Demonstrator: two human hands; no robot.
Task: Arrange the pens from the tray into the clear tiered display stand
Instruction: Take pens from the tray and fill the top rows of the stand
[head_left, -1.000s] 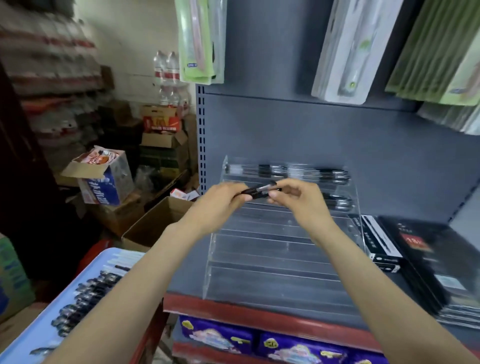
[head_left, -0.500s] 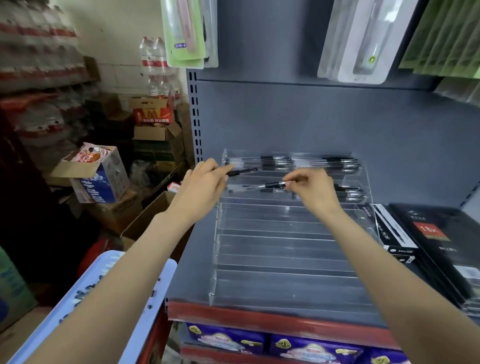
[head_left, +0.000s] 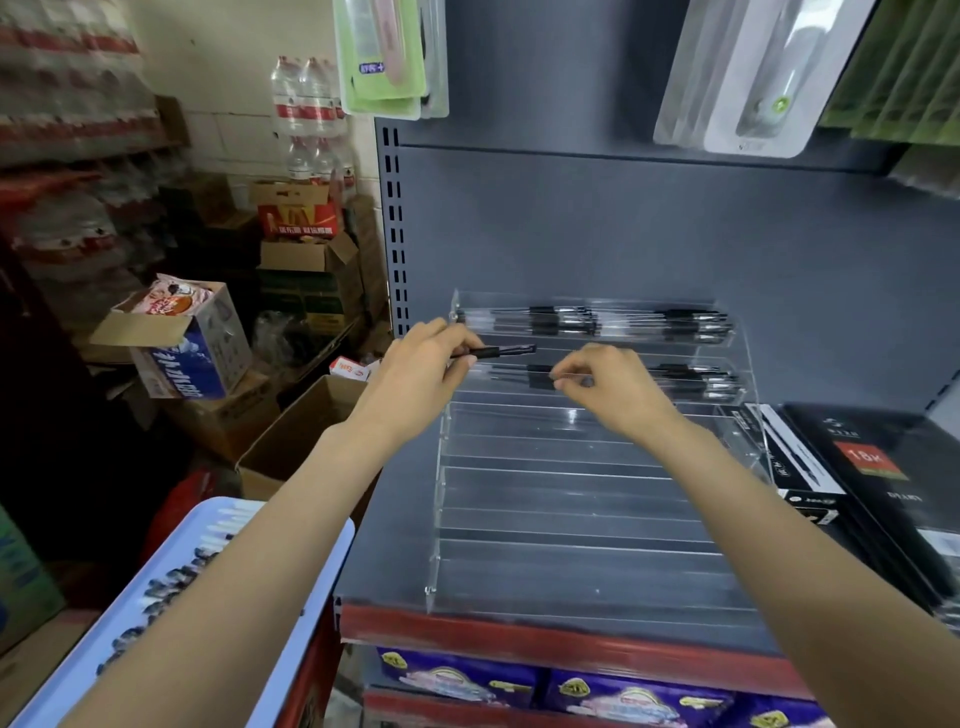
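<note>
While my left hand (head_left: 415, 371) pinches a spare pen (head_left: 498, 352) clear of the stand (head_left: 571, 499), my right hand's (head_left: 613, 387) fingers (head_left: 563, 383) pinch another pen into the second tier so it lies flat; more wait in the tray (head_left: 311, 597).

Soft, even light falls on the grey shelf (head_left: 395, 571), without hard shadows. Faint glare streaks the clear display stand (head_left: 571, 415), washing out its edges. The storeroom at left is dim and blurred, its stacked bottles (head_left: 306, 98) smeared. Wide-angle distortion bends the forearms and hanging packages (head_left: 748, 78) near the frame edges.
</note>
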